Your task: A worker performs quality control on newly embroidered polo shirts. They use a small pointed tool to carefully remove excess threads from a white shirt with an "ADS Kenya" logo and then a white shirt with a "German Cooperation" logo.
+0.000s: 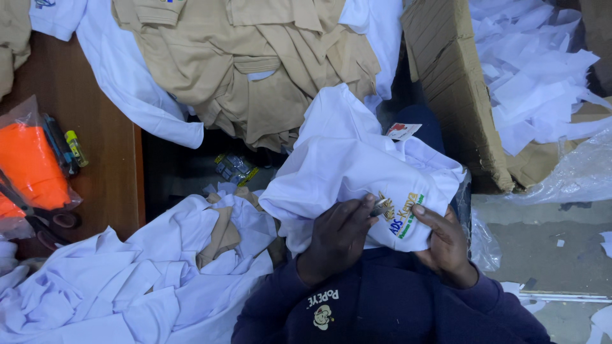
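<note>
I hold a white shirt on my lap, bunched up, with a coloured embroidered emblem facing me. My left hand presses a small metal tool against the emblem's edge. My right hand grips the shirt's fabric just right of the emblem, thumb on top. My dark blue sleeves fill the bottom of the view.
Several white shirts lie heaped at lower left, tan shirts piled at the top. A wooden table on the left carries an orange bag and scissors. A cardboard box with white paper scraps stands at right.
</note>
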